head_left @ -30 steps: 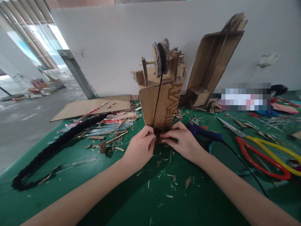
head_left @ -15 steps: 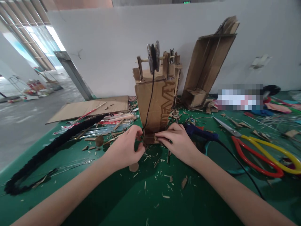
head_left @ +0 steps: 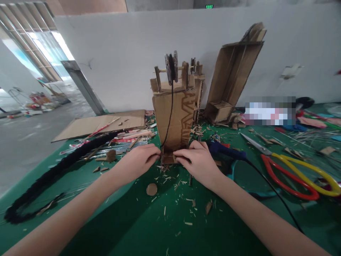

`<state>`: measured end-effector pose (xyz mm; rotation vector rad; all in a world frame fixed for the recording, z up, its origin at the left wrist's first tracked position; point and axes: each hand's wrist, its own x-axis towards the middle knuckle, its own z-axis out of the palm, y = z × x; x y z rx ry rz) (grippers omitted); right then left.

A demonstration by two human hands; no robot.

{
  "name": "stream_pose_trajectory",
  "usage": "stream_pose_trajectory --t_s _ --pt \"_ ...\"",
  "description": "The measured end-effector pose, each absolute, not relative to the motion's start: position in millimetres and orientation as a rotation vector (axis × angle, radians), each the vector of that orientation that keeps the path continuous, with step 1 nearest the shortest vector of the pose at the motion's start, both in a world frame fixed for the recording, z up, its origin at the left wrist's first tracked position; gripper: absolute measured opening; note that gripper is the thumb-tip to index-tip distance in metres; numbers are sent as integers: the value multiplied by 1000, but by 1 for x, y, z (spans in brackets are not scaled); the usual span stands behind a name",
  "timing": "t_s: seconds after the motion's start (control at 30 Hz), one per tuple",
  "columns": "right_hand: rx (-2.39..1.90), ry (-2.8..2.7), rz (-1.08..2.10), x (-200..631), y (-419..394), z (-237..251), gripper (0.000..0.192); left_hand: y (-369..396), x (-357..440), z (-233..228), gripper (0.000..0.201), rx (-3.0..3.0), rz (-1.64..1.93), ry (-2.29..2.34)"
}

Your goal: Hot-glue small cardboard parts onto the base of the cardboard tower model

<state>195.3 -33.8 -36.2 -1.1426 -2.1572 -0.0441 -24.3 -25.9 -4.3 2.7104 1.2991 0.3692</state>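
Note:
A tall cardboard tower stands upright before me, with a cardboard pulley wheel on a wooden stick at its top. From the wheel a black string runs down the front to the lower left corner. At the tower's foot is a small open cardboard box. My left hand is closed, thumb and fingers pinched at the box's left wall, close to the string's lower end. On the opposite side my right hand pinches the box's right edge. The fingertips partly hide both walls.
A round cardboard disc and scraps lie on the green table. To the right are a blue glue gun with its cord and large scissors. A black fuzzy strip curves at left. Another cardboard frame leans on the wall.
My left hand has moved in against the box's left side, its loosely curled fingers now pinched. The right hand keeps its hold. The view has shifted slightly.

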Motion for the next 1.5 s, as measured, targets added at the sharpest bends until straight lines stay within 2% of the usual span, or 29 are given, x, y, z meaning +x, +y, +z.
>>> stream_pose_trajectory --t_s 0.33,0.6,0.93,1.07,1.4,1.5 --pt "-1119 -2161 -152 186 -37 -34 10 -30 -20 -9 14 2750 377 1325" --pt "-1099 -2202 -36 174 -39 -32 14 -30 -17 -8 17 2778 383 1298" --pt "-1115 -2152 88 170 -38 -28 5 -33 -17 -6 15 2752 376 1281" --pt "-1106 -2174 96 171 -39 -28 7 -33 -17 -5 15 2764 352 1299" --pt "-1196 -2187 163 158 -66 -22 41 -33 -16 -8 15 2820 279 1367" --pt "-1287 -2127 263 155 -69 -20 44 -35 -17 -7 17 2844 261 1341"
